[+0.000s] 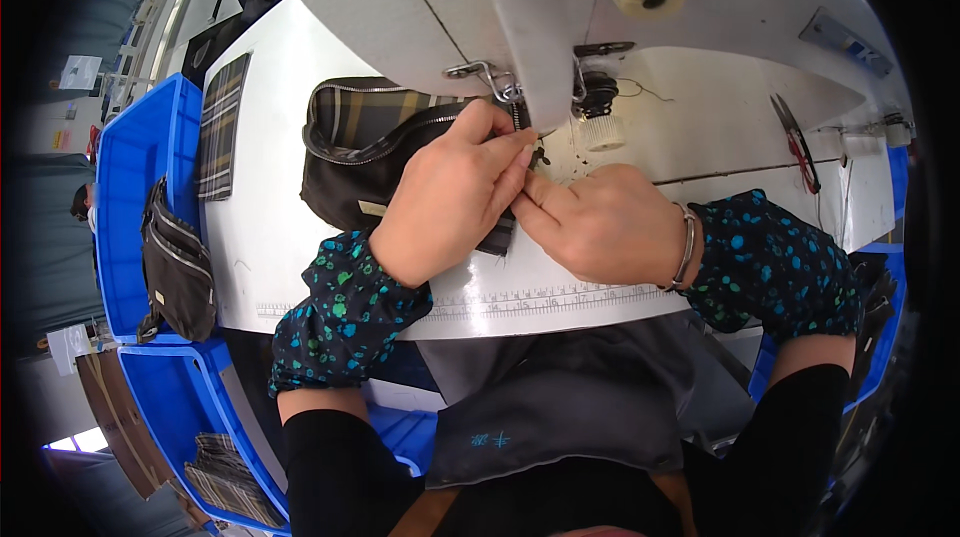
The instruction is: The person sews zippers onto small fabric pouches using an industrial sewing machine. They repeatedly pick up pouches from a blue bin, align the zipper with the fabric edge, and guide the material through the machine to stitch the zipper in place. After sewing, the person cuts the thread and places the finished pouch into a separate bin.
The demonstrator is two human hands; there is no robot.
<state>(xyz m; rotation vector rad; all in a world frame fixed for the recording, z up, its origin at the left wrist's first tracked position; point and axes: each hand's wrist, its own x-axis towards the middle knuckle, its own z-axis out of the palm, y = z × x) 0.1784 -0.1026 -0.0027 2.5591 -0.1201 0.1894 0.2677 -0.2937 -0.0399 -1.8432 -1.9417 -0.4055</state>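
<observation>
A dark zip bag (330, 176) with plaid fabric showing inside its zipped opening lies on the white sewing table, its right end under the head of the sewing machine (541, 57). My left hand (437, 199) covers that end, thumb and fingers pinched on the bag's edge close to the needle area. From the right, my right hand (607, 224) meets it; its thumb and forefinger press together at the same edge, their tips touching my left fingers. A short piece of plaid fabric sticks out below my left hand. My fingers hide the exact spot being gripped.
Scissors (796, 142) with red handles lie at the right. A plaid piece (223, 127) lies at the table's left edge. Blue bins (118, 227) stand left, one with a dark bag (177, 262) over its rim, another with folded plaid fabric (228, 477). A ruler strip (480, 307) runs along the front.
</observation>
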